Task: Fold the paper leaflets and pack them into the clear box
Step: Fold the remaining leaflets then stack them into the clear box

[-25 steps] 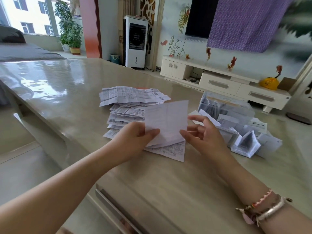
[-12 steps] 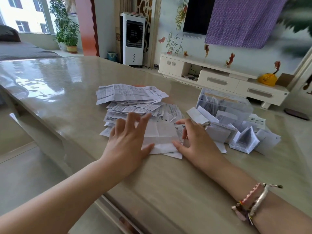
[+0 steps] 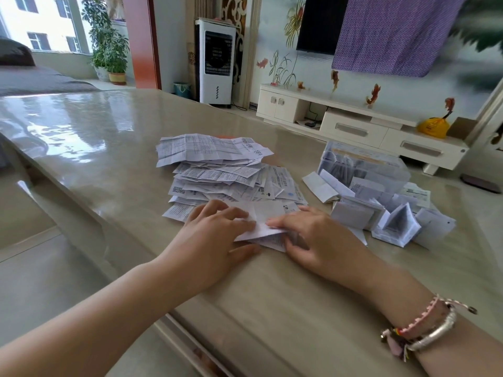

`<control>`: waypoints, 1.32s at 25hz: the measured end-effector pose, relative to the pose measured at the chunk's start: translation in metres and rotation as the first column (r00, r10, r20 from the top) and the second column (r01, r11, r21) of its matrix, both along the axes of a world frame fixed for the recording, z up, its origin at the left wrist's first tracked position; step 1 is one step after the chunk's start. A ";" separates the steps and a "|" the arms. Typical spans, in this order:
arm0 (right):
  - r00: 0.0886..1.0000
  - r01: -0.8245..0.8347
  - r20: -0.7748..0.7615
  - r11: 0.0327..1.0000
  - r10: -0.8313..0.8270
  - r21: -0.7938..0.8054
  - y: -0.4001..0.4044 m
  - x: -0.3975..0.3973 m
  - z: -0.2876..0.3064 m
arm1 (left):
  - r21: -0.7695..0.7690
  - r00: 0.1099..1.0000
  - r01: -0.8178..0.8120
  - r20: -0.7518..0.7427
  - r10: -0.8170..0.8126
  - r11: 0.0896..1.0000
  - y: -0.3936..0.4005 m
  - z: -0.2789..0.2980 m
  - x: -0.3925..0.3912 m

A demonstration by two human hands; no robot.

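Both hands, left hand (image 3: 215, 235) and right hand (image 3: 313, 235), press a leaflet (image 3: 261, 221) flat on the table (image 3: 109, 148) with fingers nearly straight, beside the paper pile (image 3: 217, 170). The sheet looks thin, light and slippery, so it is best pinched at its corners.

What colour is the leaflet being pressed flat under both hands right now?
White, with its blank side up; the leaflet shows best in the head view.

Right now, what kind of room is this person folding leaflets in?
Most likely a home living room: a white TV cabinet stands under a wall-mounted screen, with a standing air cooler and potted plant by the window.
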State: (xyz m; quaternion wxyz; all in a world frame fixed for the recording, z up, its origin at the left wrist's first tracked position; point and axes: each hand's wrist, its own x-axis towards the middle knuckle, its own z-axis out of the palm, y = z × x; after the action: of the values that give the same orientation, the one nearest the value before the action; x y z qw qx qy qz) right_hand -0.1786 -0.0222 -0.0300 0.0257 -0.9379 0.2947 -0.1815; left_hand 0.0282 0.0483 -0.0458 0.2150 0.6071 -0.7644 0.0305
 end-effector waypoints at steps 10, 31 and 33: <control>0.852 0.200 0.330 0.836 -0.406 0.511 -0.003 0.006 0.005 | 0.137 0.884 -0.226 -0.388 0.262 0.965 -0.010 0.009 0.000; 0.991 0.100 -0.087 0.995 -0.101 -0.020 0.008 -0.008 0.010 | 0.054 0.948 -0.292 -0.118 0.296 0.955 -0.009 0.009 -0.017; 0.983 0.062 -0.170 0.996 -0.071 -0.061 0.007 -0.013 0.013 | 0.059 0.951 -0.262 -0.157 0.268 0.963 -0.009 0.008 -0.018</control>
State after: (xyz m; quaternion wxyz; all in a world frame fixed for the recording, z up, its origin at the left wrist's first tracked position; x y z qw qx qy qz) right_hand -0.1912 -0.0155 -0.0175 -0.0319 -0.9400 0.3218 -0.1088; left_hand 0.0099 0.0395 -0.0375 0.2594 0.7085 -0.6563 -0.0053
